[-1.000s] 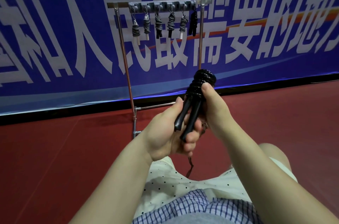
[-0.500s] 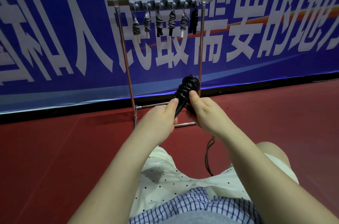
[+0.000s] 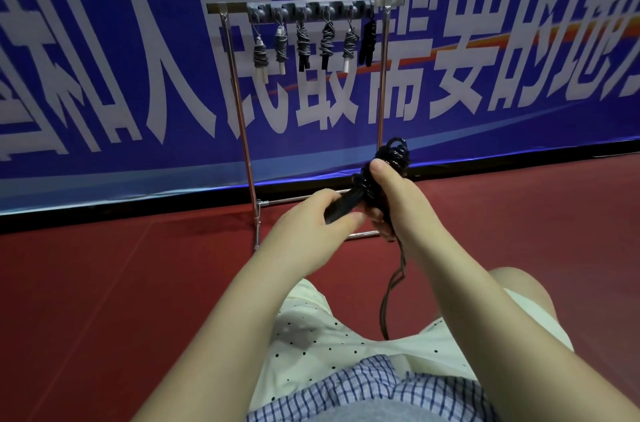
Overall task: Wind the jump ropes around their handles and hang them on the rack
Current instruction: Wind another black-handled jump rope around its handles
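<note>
A person sits on a red floor (image 3: 104, 300), seen from above their own lap, with both bare forearms reaching toward the middle of the frame. Between the hands is a black jump rope (image 3: 381, 172), its cord coiled in glossy loops around the upper part of its paired black handles. The bundle tilts, its wound end up and to the right, its bare handle ends down and to the left.

The left hand (image 3: 311, 224) curls its fingers around the lower handle ends, which poke out dark between thumb and fingers. The right hand (image 3: 391, 200) wraps the wound middle of the bundle, its thumb lying across the coils and its other fingers closed behind them. Below the right hand a loose length of cord hangs down to the lap.

Beyond the hands, in the upper centre of the frame, stands a metal rack (image 3: 239, 110) with a row of hooks on its top bar. Six wound ropes (image 3: 325, 41) hang there side by side, some grey with white handles, others dark. Behind the rack a blue banner (image 3: 104, 41) with large white characters fills the top half of the frame. A spotted cream garment and blue checked fabric lie across the lap at the bottom.
</note>
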A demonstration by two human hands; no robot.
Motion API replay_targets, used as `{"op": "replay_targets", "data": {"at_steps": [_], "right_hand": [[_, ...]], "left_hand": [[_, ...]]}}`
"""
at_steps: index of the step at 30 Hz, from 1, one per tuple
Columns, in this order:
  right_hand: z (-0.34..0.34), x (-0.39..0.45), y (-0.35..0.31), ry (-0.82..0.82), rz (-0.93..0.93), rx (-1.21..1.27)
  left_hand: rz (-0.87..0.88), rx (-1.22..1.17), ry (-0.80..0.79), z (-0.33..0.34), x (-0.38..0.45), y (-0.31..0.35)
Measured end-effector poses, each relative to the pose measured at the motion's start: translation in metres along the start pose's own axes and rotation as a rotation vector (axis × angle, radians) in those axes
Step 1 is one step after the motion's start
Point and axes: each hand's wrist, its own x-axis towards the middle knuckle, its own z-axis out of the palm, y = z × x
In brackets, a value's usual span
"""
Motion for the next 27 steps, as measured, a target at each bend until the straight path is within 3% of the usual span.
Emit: {"op": "replay_targets", "data": {"at_steps": [5,10,13,15,21,27], "right_hand": [[-0.004,0.002,0.005,-0.127,-0.182,0.286],[-0.001,0.000,0.001,-0.422,-0.276,0.461],[-0.003,0.002,0.001,-0.392,-0.241,0.386],[-0.006,0.003,0.001,-0.335,-0.223,0.235],[-0.010,0.003,-0.003,-0.395,-0.149,-0.153],[-0.005,0.000,0.000,-0.205,-0.131,-0.430]], "left_hand": [[-0.050,-0.471,-0.316,-0.010,-0.005,0.009],[-0.147,-1.004,-0.599,0.002,-0.016,0.015],[-0.207,-1.204,-0.720,0.005,-0.017,0.014],[-0.224,-1.164,-0.667,0.003,-0.014,0.012],[-0.247,-0.970,-0.350,0.003,-0.007,0.005],[-0.165,-0.551,-0.064,0.000,-0.002,0.004]]}}
